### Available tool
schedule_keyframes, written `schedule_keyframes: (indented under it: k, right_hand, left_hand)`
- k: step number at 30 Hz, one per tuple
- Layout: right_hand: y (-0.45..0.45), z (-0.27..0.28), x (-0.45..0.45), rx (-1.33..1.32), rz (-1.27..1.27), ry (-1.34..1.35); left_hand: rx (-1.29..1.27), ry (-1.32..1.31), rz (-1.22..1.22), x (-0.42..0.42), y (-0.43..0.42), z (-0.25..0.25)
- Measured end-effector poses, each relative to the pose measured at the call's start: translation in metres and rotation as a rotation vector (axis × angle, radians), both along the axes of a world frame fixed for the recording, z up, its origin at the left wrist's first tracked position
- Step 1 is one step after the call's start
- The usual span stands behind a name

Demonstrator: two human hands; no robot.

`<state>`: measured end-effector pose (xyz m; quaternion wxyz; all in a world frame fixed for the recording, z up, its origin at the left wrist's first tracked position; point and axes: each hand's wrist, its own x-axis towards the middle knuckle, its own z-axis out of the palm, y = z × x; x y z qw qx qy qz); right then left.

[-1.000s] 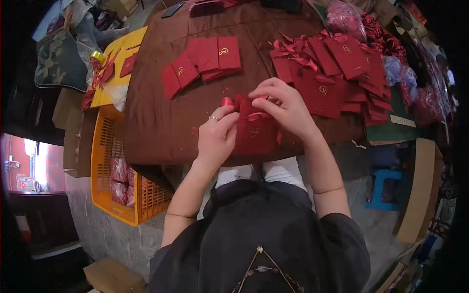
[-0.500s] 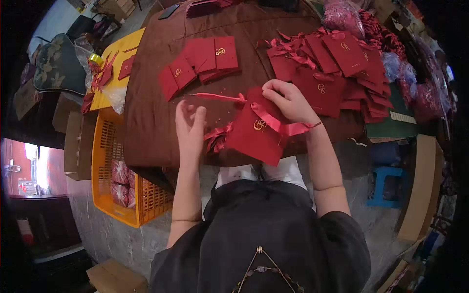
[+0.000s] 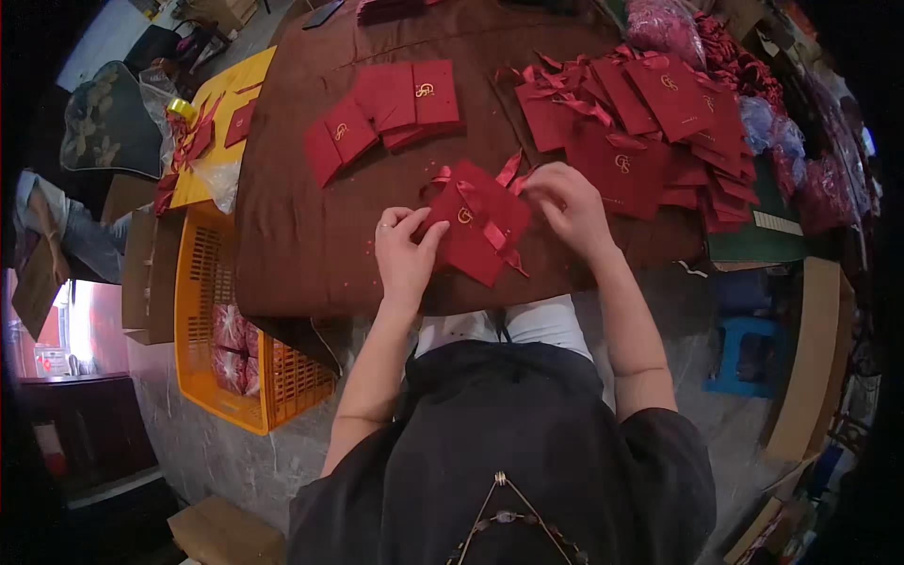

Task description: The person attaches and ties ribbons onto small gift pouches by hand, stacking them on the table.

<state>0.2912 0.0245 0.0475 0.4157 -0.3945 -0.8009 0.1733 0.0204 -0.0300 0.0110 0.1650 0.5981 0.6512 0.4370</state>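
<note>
One brown-covered table (image 3: 292,235) spreads beneath the red bag (image 3: 475,245). The left hand (image 3: 403,254), clear of it moments ago, now flanks it opposite the right hand (image 3: 579,212) (I cannot tell whether either grips), leaving both sides attended; ribbon (image 3: 493,234) crosses its front.

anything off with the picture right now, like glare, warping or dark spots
Head view: wide-angle warping, with black corners and the tall cardboard piece bowed near the right edge; head view: a bright opening at far left is blown out to white; head view: left hand, right hand and red pouch have clear outlines.
</note>
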Motion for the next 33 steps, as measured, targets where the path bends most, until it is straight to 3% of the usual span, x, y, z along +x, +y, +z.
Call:
schedule_keyframes:
  k: [7,11,12,14,17,20,21,33]
  right_hand:
    - [-0.034,-0.029,0.012,0.137,0.507,-0.568]
    - [-0.023,-0.033,0.016,0.116,0.533,-0.545]
    - [-0.024,-0.031,0.009,0.120,0.536,-0.543]
    - [-0.031,-0.028,-0.008,-0.073,0.471,-0.174]
    - [-0.042,-0.016,-0.044,-0.071,0.290,-0.020]
    - [-0.042,-0.027,-0.077,-0.045,0.158,0.097]
    - [-0.045,-0.019,-0.087,-0.156,0.093,0.171]
    - [-0.034,-0.036,-0.105,-0.035,0.050,0.150]
  left_hand:
    - [-0.100,-0.047,-0.013,-0.006,0.008,0.004]
    - [-0.198,-0.209,-0.068,-0.022,0.013,-0.013]
    - [-0.281,-0.378,-0.150,-0.025,0.013,-0.008]
    - [-0.432,-0.687,-0.245,-0.026,0.010,-0.001]
    - [-0.276,-0.477,-0.240,-0.034,0.010,-0.019]
    - [-0.264,-0.255,-0.164,-0.023,0.001,0.012]
    - [-0.265,-0.251,-0.166,-0.022,0.000,0.014]
    - [-0.141,-0.153,-0.138,-0.012,-0.012,0.029]
